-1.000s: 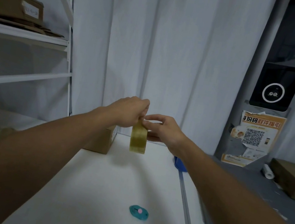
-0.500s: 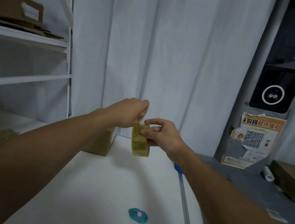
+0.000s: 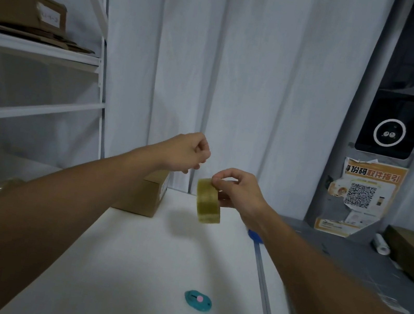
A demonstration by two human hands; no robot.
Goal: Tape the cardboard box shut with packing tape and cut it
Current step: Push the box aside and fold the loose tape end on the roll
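Our right hand pinches the yellowish translucent packing-tape roll aloft while the left hand, fingers curled as if gripping the free end (tape unseen), hovers up-left, brown cardboard box just beyond, untaped.

A yellowish packing tape roll hangs on edge above the table; the closed cardboard box sits far left; a teal cutter lies near.
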